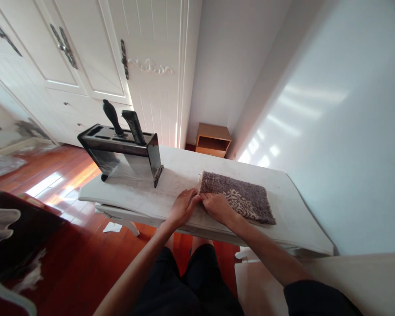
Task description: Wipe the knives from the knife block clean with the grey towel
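A folded grey-brown woven mat [213, 182] with a cream pattern and a pale edge lies on the white table. At its near left corner, my left hand [183, 208] closes thumb and fingers on the pale edge. My right hand [219, 208] meets it there, its curled fingers gripping the same corner and covering part of the pattern. The fingertips of both hands nearly touch, and the exact pinch is partly hidden. Left of my hands stands a black-framed knife block [153, 151] with clear sides, holding two black-handled knives upright.
The white table [181, 164] runs across in front of me, against the wall at right. A white wardrobe [154, 92] and a small wooden cabinet [213, 130] stand behind it. White paper [112, 227] lies on the red wood floor. A dark glossy surface [19, 232] is at left.
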`<move>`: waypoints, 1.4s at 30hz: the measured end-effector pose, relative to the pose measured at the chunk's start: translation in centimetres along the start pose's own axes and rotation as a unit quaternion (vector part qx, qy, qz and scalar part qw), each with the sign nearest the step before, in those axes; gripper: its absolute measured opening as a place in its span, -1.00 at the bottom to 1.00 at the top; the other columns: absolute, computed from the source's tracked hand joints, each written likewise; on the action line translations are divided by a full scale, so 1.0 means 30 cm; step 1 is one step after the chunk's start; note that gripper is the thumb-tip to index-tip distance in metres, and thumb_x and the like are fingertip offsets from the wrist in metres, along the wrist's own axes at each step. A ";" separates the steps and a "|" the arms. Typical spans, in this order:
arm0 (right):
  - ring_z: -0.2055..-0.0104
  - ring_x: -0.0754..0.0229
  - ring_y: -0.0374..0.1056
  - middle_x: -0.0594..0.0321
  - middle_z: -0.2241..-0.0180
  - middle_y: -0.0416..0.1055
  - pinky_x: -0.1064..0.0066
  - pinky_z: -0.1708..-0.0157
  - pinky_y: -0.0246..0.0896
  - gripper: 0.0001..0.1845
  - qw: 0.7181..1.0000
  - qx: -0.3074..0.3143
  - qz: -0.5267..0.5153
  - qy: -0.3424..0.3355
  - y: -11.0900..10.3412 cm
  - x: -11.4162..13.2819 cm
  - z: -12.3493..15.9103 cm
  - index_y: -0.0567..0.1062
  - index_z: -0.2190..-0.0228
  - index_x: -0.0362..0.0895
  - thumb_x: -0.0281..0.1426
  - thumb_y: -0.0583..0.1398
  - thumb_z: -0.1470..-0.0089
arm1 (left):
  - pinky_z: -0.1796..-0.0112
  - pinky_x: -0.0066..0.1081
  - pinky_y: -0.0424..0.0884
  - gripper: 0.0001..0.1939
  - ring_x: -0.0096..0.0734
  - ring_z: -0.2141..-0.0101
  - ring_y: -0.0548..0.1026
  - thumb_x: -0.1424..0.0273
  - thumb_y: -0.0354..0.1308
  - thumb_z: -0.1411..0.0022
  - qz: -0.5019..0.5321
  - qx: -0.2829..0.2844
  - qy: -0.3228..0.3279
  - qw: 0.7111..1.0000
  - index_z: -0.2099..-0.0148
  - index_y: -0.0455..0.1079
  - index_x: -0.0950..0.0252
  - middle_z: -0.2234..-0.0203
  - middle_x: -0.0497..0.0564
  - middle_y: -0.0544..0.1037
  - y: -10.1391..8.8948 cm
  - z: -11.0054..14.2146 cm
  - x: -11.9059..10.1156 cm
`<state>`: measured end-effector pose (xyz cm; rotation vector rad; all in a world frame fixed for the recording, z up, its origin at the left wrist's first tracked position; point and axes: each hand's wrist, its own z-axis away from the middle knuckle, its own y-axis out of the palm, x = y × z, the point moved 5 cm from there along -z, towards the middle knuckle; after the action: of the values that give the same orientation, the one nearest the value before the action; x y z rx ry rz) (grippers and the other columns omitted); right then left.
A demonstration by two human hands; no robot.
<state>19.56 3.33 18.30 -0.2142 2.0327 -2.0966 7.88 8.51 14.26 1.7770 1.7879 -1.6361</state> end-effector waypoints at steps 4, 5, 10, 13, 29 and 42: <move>0.12 0.03 0.50 0.04 0.15 0.55 0.33 0.17 0.35 -0.75 0.999 -0.013 -0.043 0.013 -0.006 -0.037 0.018 0.48 0.09 -0.20 -0.46 0.09 -0.25 | -0.09 -0.20 0.42 -0.62 -0.27 -0.03 0.50 0.28 -0.11 -0.42 0.091 -0.007 -0.015 0.996 -0.10 0.40 0.31 -0.01 0.13 0.54 -0.016 0.005 0.022; 0.11 0.03 0.50 0.05 0.14 0.55 0.33 0.17 0.35 -0.75 0.998 -0.026 -0.063 0.016 -0.006 -0.047 0.025 0.49 0.08 -0.19 -0.45 0.11 -0.23 | -0.11 -0.19 0.41 -0.63 -0.27 -0.04 0.49 0.35 -0.09 -0.39 0.101 -0.001 -0.010 0.995 -0.12 0.38 0.31 -0.02 0.13 0.54 -0.017 0.007 0.030; 0.11 0.07 0.51 0.09 0.11 0.57 0.35 0.11 0.36 -0.69 0.984 -0.102 -0.144 0.018 0.011 -0.076 0.073 0.53 0.07 -0.15 -0.46 0.17 -0.15 | -0.22 -0.10 0.29 -0.32 -0.20 -0.21 0.35 0.65 -0.04 -0.04 0.041 0.060 0.064 0.995 -0.25 0.30 0.31 -0.19 0.17 0.39 -0.015 0.024 0.048; 0.12 0.08 0.52 0.07 0.11 0.57 0.33 0.10 0.38 -0.69 0.980 -0.125 -0.154 -0.006 0.022 -0.065 0.099 0.56 0.10 -0.15 -0.46 0.15 -0.13 | -0.21 -0.10 0.30 -0.34 -0.15 -0.24 0.30 0.67 -0.03 -0.07 -0.038 0.091 0.108 0.989 -0.24 0.34 0.31 -0.25 0.21 0.32 -0.018 0.025 0.036; -0.08 -0.13 0.33 -0.13 -0.06 0.39 0.08 -0.11 0.29 -0.19 0.990 -0.113 -0.071 -0.044 0.015 0.076 0.186 0.36 -0.14 -0.29 -0.18 0.40 0.06 | -0.24 -0.06 0.22 -0.50 -0.13 -0.30 0.20 0.54 0.06 -0.19 -0.128 0.209 0.217 0.945 -0.17 0.43 0.26 -0.24 0.10 0.34 -0.025 0.004 -0.010; 0.29 0.14 0.39 0.16 0.35 0.45 0.37 0.25 0.31 -0.85 0.941 -0.237 -0.235 0.051 0.039 0.022 0.245 0.51 0.33 -0.11 -0.33 0.17 -0.23 | -0.31 0.02 0.00 -0.23 -0.04 -0.30 0.20 0.25 0.35 -0.10 -0.126 0.196 0.230 0.945 -0.31 0.23 0.31 -0.18 0.23 0.41 -0.059 0.101 -0.039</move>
<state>20.83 -3.98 17.38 -0.7481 2.7473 -1.8245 5.16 6.09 14.87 2.3514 2.0606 -1.9025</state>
